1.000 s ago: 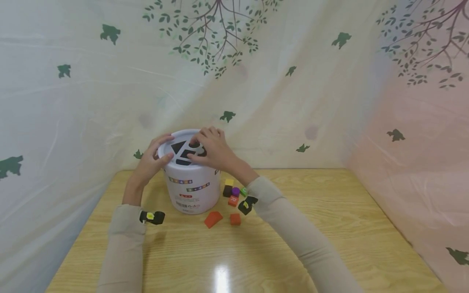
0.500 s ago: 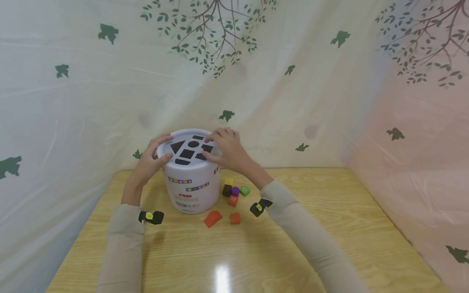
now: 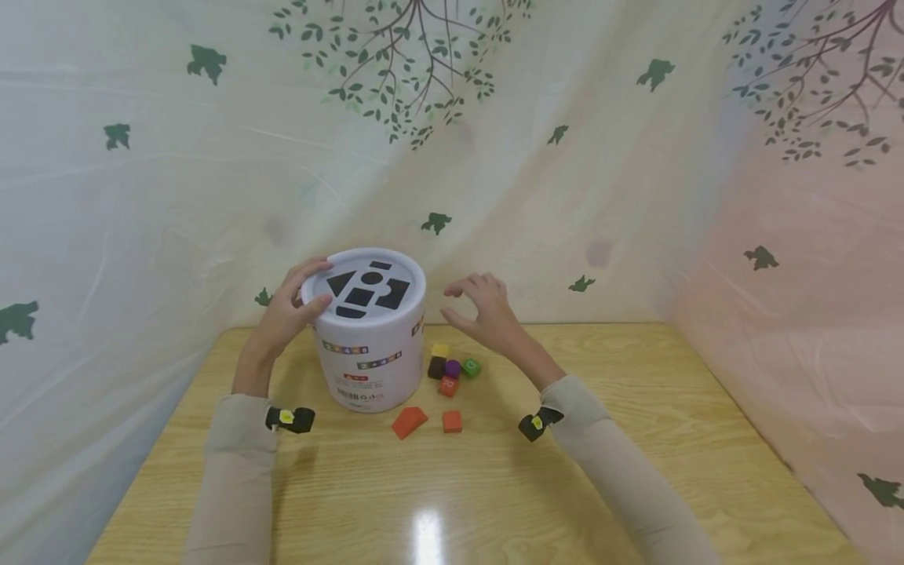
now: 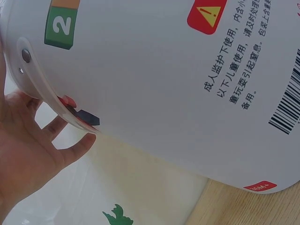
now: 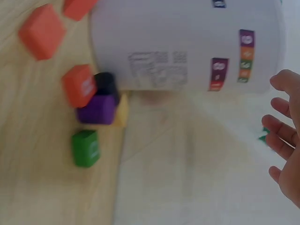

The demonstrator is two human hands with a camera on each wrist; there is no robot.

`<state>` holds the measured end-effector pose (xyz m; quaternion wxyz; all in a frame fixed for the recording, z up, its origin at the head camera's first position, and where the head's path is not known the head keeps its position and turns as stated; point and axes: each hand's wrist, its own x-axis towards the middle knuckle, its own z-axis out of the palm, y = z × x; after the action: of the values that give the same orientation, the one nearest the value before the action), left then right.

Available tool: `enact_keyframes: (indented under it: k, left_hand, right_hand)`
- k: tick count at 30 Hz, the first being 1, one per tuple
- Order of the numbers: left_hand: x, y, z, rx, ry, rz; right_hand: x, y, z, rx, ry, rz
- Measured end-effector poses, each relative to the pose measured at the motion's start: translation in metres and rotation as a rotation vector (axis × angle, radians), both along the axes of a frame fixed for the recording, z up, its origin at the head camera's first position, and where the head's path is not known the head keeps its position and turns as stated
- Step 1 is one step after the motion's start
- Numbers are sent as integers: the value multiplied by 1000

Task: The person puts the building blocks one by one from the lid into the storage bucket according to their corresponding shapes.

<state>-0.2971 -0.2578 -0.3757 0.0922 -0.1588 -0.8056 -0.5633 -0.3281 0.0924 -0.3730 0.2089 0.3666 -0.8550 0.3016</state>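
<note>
A white bucket [image 3: 370,357] stands upright on the table, its lid [image 3: 384,310] cut with several dark shaped holes: triangle, circle, square and others. My left hand [image 3: 286,306] holds the bucket's upper left rim, thumb over the lid edge and fingers along the far side. In the left wrist view that hand [image 4: 30,145] lies beside the bucket's carry handle [image 4: 51,101]. Off to the bucket's right, my right hand [image 3: 487,310] hangs in the air, fingers loosely bent with nothing between them. Below it lie a green block [image 3: 471,367], a purple cylinder [image 3: 452,368] and a red letter block [image 3: 448,385].
A black block [image 3: 437,367] and a yellow block [image 3: 440,351] sit close against the bucket's right side. Nearer the front lie an orange-red angled block [image 3: 410,421] and an orange-red square block [image 3: 452,421]. A printed curtain [image 3: 537,235] hangs behind the table [image 3: 339,502].
My right hand has drawn away from over the lid to the right, uncovering the lid's holes. My left hand has stayed on the rim.
</note>
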Motion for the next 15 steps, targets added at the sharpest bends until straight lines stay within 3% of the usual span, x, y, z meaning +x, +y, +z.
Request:
enact_keyframes:
  k: [6,15]
  left_hand:
    - [-1,-1,-1,-3,4,4]
    - [-1,0,0,2,4,6]
  right_hand:
    - [-3,17,-33,52,-124,-19]
    - [-4,27,-69,138,-211,-5]
